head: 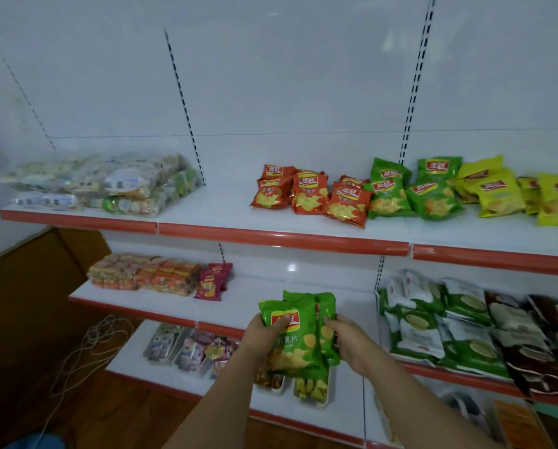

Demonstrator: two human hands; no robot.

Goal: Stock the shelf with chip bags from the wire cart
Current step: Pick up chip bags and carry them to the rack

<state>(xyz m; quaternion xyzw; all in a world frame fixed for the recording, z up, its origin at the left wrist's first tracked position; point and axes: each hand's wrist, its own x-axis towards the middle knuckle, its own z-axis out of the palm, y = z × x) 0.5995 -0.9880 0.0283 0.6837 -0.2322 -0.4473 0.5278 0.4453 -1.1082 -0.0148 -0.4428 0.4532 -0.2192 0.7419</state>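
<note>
While the left hand (264,325) grips the front green chip bag (292,335), the right hand (345,337) at three o'clock clasps a second green bag (327,332) behind it.

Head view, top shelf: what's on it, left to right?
Clear-wrapped multipacks → bare gap → orange chip bags → green chip bags → yellow chip bags, running out of frame at right.

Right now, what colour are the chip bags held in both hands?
Green chip bags with a red logo, seen from the head view.
</note>
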